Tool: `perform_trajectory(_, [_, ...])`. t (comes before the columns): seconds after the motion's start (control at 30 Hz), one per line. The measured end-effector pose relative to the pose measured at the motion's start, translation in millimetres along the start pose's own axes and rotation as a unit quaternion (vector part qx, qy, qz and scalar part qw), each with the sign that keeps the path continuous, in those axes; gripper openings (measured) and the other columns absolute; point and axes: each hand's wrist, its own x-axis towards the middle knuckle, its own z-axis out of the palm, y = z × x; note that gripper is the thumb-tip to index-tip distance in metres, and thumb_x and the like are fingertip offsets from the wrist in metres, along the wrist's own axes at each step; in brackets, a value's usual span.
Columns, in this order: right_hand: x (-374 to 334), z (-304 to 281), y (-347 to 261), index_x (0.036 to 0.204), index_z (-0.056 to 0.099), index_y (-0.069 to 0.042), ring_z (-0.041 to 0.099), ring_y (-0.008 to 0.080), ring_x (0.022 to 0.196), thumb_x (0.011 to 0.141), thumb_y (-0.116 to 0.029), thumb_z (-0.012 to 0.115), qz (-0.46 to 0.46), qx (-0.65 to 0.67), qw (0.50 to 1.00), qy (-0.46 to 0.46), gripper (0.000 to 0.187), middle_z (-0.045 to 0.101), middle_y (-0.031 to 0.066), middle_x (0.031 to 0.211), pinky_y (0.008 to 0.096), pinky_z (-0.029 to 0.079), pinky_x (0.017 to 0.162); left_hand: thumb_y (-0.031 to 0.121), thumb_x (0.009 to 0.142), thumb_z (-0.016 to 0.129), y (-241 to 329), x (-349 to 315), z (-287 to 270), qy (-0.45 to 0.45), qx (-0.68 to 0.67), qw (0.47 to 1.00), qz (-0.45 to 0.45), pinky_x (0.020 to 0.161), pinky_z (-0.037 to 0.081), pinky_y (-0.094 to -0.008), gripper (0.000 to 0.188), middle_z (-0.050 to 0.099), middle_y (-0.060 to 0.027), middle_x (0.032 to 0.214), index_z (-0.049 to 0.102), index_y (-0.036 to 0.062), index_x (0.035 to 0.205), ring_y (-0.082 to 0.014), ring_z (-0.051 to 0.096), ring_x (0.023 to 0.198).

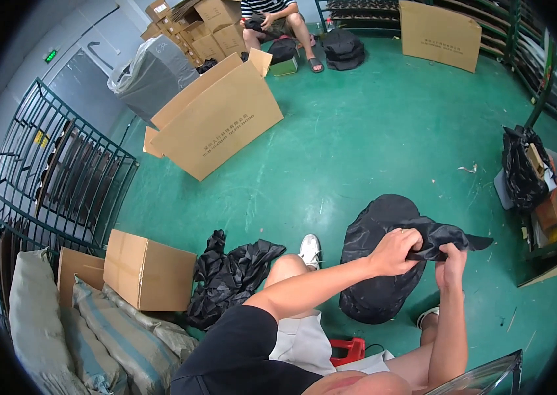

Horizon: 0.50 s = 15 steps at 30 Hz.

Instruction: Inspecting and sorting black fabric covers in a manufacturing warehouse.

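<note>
A length of black cloth [434,238] is bunched between my two hands, its pointed end [479,243] sticking out to the right. My left hand [397,251] is closed round its left part, fingers curled in. Close by on the right, my right hand [451,265] pinches the cloth from below. Under them a big, rounded black fabric piece [380,280] lies on the floor between my feet; its kind is unclear. Whether the held cloth is joined to it, I cannot tell.
Crumpled black cloth [236,273] lies left of my leg, beside a closed carton [150,271] and stuffed woven sacks [120,329]. Farther off stands a large open carton [219,125]. Another person [272,20] sits at the back near black bundles [344,49]. A metal rack [61,164] stands left.
</note>
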Motion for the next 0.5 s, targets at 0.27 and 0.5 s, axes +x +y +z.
perform_trajectory(0.27, [7,-17,1,0.106,0.060,0.002,0.064,0.0237,0.100,0.071,0.012,0.044,0.022,0.074,0.997,-0.004,0.039,0.066,0.0097,0.106,0.0362,0.053,0.090,0.021,0.066,0.083,-3,-6,0,0.030,0.025,0.999,0.034,0.093,0.039,-0.0429,0.063,0.055,-0.0141,0.115,0.049,0.0043,0.117,-0.0338,0.054,0.111])
perform_trajectory(0.5, [7,-11,-3,0.104,0.060,0.001,0.064,0.0227,0.096,0.073,0.009,0.044,0.019,0.090,0.996,0.002,0.036,0.065,0.0081,0.103,0.0361,0.053,0.089,0.039,0.091,0.064,-8,-5,-1,0.055,0.011,0.998,-0.010,0.101,0.035,-0.0443,0.048,0.052,-0.0161,0.125,0.049,0.0037,0.121,-0.0335,0.049,0.121])
